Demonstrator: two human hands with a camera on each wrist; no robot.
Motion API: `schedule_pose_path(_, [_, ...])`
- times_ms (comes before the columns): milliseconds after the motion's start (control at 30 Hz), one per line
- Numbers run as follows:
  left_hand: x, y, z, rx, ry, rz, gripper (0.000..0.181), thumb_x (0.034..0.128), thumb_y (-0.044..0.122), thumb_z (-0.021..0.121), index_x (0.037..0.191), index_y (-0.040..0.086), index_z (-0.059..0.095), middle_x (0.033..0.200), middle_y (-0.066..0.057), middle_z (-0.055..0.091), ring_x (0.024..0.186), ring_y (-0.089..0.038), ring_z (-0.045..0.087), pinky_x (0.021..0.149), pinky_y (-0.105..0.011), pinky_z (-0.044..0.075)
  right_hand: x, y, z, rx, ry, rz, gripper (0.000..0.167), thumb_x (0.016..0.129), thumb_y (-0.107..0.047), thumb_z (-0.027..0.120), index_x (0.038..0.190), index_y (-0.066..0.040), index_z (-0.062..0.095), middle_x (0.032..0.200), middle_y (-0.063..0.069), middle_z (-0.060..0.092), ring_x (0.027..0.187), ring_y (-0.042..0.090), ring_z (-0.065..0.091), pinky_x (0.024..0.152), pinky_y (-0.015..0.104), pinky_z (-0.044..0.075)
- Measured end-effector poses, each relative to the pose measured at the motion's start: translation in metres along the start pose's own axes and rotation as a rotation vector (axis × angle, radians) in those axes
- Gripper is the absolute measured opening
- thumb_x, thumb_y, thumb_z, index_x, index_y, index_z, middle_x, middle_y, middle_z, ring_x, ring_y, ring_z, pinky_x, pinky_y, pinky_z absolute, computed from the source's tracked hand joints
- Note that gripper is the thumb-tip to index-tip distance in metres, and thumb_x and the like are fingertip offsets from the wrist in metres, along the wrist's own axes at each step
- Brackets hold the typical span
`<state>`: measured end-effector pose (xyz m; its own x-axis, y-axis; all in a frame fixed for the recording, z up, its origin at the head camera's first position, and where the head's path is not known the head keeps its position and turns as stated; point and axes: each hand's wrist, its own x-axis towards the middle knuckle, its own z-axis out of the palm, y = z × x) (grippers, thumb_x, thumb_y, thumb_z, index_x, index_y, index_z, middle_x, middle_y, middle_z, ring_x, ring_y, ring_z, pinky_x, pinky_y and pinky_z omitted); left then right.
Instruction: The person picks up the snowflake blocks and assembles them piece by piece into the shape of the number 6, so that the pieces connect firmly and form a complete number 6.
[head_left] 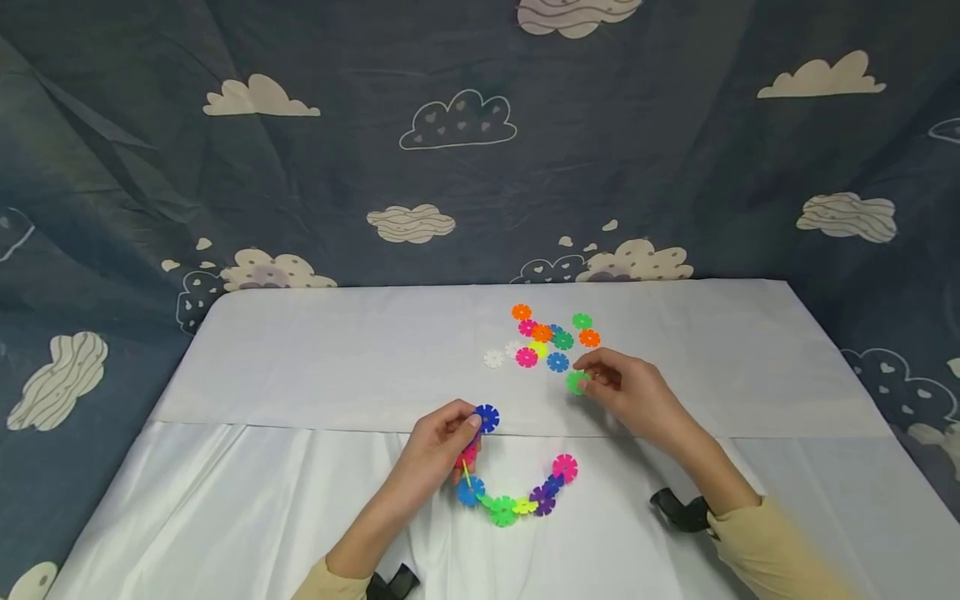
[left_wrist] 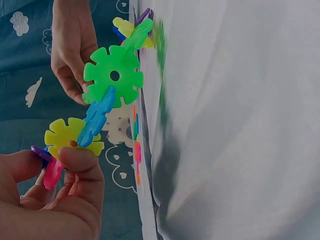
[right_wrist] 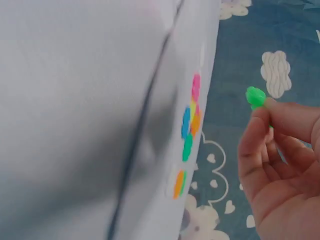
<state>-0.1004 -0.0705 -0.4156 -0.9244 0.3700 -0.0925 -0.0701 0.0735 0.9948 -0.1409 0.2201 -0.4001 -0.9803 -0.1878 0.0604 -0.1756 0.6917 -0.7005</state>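
Dark cloth backdrop [head_left: 637, 167] with pale clouds hangs behind the white tabletop [head_left: 300, 358]. Nearer to its far edge, slightly right of the middle, lie loose notched discs [head_left: 527, 357]. Closer to the person, a chain of similar plastic discs [head_left: 503, 512] bends like a U, in blue, pink, yellow, green and purple. Left hand [head_left: 438, 442] pinches one end of it; right hand [head_left: 637, 396] pinches a single green disc [head_left: 576, 382]. Only the left wrist view shows clearly a round hole in one chain disc; the head view shows the whole curve.

Loose discs [head_left: 542, 333] on the table [head_left: 337, 358], behind the disc chain [head_left: 503, 512] (left hand [head_left: 437, 442] at its left).
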Motion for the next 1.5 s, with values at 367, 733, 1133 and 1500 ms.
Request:
schedule_pose_path(367, [-0.002,0.001,0.001,0.001,0.01,0.009,0.023,0.1022,0.024,0.056,0.101,0.002,0.061,0.077,-0.016,0.058,0.054,-0.016,0.048,0.047,-0.023,0.042,-0.039,-0.03,0.012,0.246,0.116,0.022,0.018,0.096,-0.014,0.066,0.114,-0.013,0.067,0.089,0.007,0.062,0.074,0.025,0.058,0.063,0.032,0.055])
schedule_pose_path(733, [-0.002,0.0,0.003,-0.005,-0.016,0.034,0.026,0.1031,0.027,0.054,0.104,0.003,0.061,0.081,-0.021,0.058,0.06,-0.016,0.052,0.05,-0.023,0.045,-0.049,-0.06,0.022,0.463,0.116,-0.011,0.022,0.095,-0.013,0.067,0.116,-0.009,0.066,0.087,0.008,0.064,0.076,0.029,0.064,0.071,0.03,0.057])
schedule_pose_path(1133, [-0.002,0.001,0.004,-0.076,-0.114,0.041,0.027,0.1046,0.029,0.05,0.105,0.004,0.058,0.091,-0.031,0.056,0.063,-0.015,0.053,0.05,-0.021,0.045,-0.046,-0.066,0.049,0.549,0.061,0.021,0.014,0.092,-0.017,0.071,0.105,-0.011,0.07,0.095,0.009,0.068,0.088,0.035,0.068,0.078,0.03,0.056])
schedule_pose_path(1500, [-0.003,-0.003,0.005,-0.09,-0.165,0.014,0.038,0.1049,0.03,0.048,0.105,-0.007,0.056,0.089,-0.03,0.057,0.057,-0.014,0.053,0.049,-0.02,0.044,-0.049,-0.061,0.064,0.563,0.073,-0.059,0.008,0.091,-0.01,0.07,0.097,-0.015,0.072,0.098,0.0,0.07,0.093,0.023,0.069,0.082,0.032,0.056])
